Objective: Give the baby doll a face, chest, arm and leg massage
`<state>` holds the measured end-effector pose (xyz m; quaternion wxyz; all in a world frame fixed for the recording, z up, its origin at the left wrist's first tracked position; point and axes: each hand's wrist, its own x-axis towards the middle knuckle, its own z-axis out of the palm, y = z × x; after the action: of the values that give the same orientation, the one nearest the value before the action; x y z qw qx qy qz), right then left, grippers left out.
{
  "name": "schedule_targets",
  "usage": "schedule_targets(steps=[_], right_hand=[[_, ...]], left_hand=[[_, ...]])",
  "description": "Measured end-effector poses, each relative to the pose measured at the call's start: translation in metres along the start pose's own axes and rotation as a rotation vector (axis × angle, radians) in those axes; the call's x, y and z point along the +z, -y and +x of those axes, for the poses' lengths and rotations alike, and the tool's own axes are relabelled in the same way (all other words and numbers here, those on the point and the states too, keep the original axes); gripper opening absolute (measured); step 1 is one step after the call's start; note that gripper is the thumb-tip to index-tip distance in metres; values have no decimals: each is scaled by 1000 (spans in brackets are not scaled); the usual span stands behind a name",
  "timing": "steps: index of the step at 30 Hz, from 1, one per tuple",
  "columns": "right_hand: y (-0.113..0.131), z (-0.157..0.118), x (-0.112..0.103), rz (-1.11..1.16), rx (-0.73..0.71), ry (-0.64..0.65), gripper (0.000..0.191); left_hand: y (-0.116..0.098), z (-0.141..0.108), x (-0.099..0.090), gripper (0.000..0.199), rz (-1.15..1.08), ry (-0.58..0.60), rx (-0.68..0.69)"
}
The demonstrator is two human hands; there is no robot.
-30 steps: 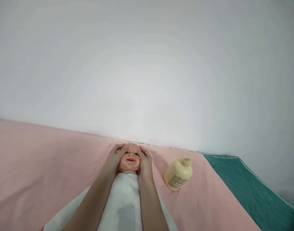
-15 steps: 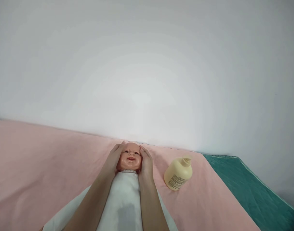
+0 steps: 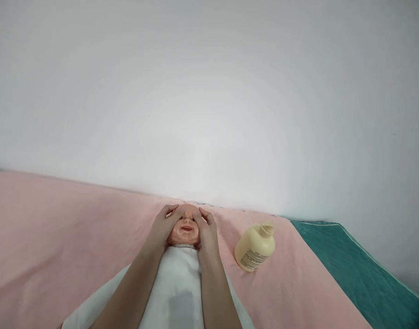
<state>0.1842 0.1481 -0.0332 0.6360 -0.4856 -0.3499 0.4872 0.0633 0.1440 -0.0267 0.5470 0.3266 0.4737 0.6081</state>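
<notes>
A baby doll lies on its back, head toward the wall, its body in white cloth with a grey patch. My left hand cups one side of the doll's head, its thumb laid over the brow near the eye. On the other side my right hand grips the head in the same way, thumb on the brow. Both thumbs partly cover the doll's eyes. The fingers curl round the sides of the head, and their tips are partly hidden. Both forearms run along the doll's body.
Right of my right hand stands a pale yellow pump bottle with printed text. A pink sheet lies under everything, with a green quilted cover at the right. A white wall rises directly behind the doll's head.
Both thumbs have moved from the sides of the doll's head inward onto its brow, over part of the eyes. The doll and bottle stay in place.
</notes>
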Motion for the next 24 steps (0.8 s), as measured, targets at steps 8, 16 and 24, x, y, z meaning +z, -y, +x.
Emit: schedule_targets(steps=[8, 16, 24], right_hand=[[-9, 9, 1, 55, -18, -31, 34], [-20, 16, -5, 159, 9, 15, 39], [-16, 13, -8, 84, -60, 69, 45]], left_hand=[[8, 6, -1, 47, -29, 11, 45], [13, 11, -3, 42, -68, -13, 47], [9, 4, 0, 37, -72, -21, 128]])
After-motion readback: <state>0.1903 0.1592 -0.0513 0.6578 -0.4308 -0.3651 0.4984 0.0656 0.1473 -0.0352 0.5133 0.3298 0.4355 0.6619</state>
